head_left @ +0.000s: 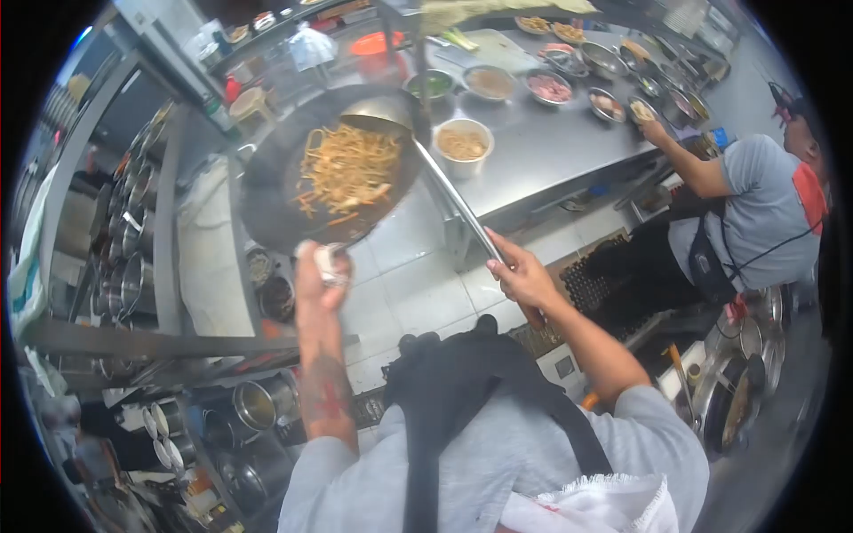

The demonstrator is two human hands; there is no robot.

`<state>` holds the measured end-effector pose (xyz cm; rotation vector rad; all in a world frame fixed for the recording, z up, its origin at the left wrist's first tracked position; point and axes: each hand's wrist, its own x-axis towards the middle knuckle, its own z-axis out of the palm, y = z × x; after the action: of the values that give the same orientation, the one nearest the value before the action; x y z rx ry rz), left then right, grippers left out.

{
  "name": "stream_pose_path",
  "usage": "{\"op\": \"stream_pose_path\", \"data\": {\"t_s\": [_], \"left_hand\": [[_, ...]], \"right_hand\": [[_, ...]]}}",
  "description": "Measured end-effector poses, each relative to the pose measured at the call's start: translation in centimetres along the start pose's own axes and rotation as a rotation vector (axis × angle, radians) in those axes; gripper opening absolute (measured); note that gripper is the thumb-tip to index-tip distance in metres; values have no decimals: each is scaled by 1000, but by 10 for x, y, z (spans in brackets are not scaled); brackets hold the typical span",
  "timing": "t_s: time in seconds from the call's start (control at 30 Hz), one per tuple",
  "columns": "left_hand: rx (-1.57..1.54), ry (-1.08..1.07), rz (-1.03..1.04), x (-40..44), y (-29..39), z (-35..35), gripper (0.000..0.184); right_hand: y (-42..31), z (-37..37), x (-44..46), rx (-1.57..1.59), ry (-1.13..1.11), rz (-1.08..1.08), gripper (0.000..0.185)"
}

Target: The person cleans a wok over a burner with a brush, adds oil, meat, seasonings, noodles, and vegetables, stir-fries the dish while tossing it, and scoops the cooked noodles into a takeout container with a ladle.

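My left hand (322, 274) is closed around the near edge of a dark wok (267, 191), with a white cloth (332, 263) in the grip. The wok is tilted and lifted in front of me. Fried noodles (348, 169) with orange strips lie inside it. My right hand (518, 274) grips the long metal handle of a ladle (458, 197). The ladle's bowl rests over the upper right of the wok, by the noodles; whether it touches them I cannot tell.
A steel counter (524, 158) runs ahead to the right, holding a white tub (463, 147) of food and several metal bowls. At right, a co-worker (746, 209) reaches toward a bowl. Pot-filled shelves (164, 222) stand at left. A pan (733, 404) sits lower right.
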<state>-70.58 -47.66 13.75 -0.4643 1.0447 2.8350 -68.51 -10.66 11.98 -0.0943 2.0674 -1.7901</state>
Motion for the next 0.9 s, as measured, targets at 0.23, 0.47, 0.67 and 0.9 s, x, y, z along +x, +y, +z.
{"op": "stream_pose_path", "data": {"t_s": [0.23,0.47,0.67,0.9], "left_hand": [[357,293,160,-32,-24,-59,16],[389,284,0,-42,11,-102,17],[236,337,-28,-56,8,-122,9],[302,332,-71,-52,7,-127,11]], "right_hand": [[-62,97,88,-640,158,-62,47],[-83,151,63,-914,-146,-67,48],[-84,104,65,-958,-75,-156,51],[-103,105,56,-869,-299,140,50]]}}
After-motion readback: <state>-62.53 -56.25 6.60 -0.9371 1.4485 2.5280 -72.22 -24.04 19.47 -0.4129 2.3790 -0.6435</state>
